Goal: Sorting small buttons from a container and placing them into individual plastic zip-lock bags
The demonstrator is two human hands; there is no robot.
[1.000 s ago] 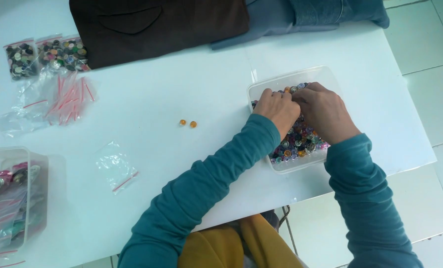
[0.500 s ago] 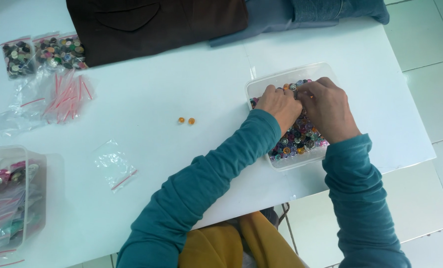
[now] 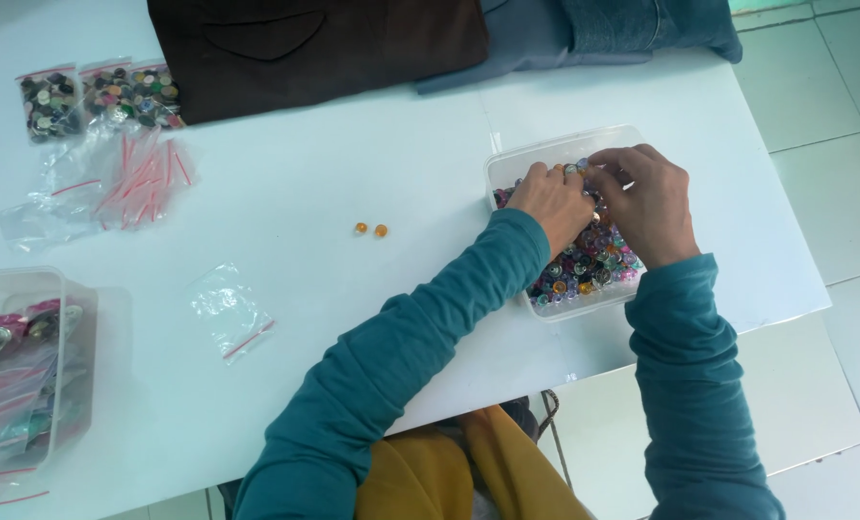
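Two hands work inside one clear plastic tub (image 3: 507, 166) at the right end of the white desk (image 3: 401, 164). The tub is filled with small, bright, glossy beads (image 3: 589, 265), a loose heap of many colours. Our left hand (image 3: 553, 202) rests knuckles-up over the heap, fingers curled down into it; our right hand (image 3: 649, 200) sits just beside it with fingertips pinched together near the tub's far rim. We cannot tell for certain what either hand pinches, since the fingertips hide it, though it looks like one or two beads held between them.

We judge the beads hard, light and slippery: round and smooth, they will roll and skip away if nudged, so each wants a fingertip pinch across its middle rather than a scoop. The tub itself looks thin, light and somewhat flexible; it is best taken by its rim or long walls, kept level so the heap does not spill.

Two orange beads (image 3: 371, 230) lie loose on the desk, well apart from the tub. A small clear zip bag (image 3: 228, 310) lies nearer the desk's front edge, more empty bags (image 3: 122, 183) and filled bags of beads (image 3: 93, 94) at the far left, and another clear tub (image 3: 16, 371) with packed bags at the left edge. Dark folded cloth (image 3: 314, 43) lies along the far side.
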